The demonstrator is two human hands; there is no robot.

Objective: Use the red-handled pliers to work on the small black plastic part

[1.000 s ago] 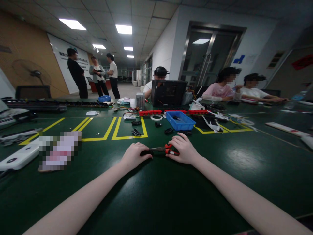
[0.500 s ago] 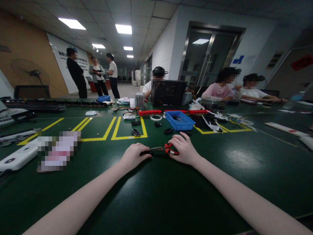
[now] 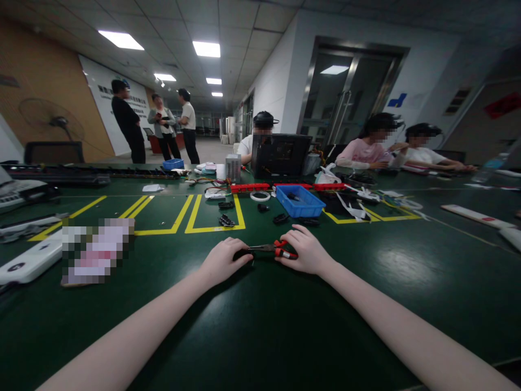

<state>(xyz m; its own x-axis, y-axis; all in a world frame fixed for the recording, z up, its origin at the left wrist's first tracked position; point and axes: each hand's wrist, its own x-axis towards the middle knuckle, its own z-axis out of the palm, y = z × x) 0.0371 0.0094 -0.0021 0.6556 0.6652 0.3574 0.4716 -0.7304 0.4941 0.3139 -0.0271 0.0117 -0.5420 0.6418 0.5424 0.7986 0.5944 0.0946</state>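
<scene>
My right hand (image 3: 307,250) is closed on the red handles of long-nosed pliers (image 3: 266,247), whose metal jaws point left. My left hand (image 3: 225,260) is closed round a small black part (image 3: 243,253), mostly hidden by the fingers, and the tips of the jaws meet it there. Both hands are just above the green table (image 3: 260,326). Beyond them lie small black parts, one pair inside a yellow taped outline (image 3: 215,229) and others near a blue tray (image 3: 299,202).
A pixelated flat object (image 3: 100,251) and a white device (image 3: 35,260) lie at the left. Red strips (image 3: 250,188), cables and a black computer case (image 3: 280,155) stand farther back. Several people are across the table and beyond it.
My right hand's fingers have lowered slightly and drawn closer round the plier handles. My left hand has stayed nearly still.
</scene>
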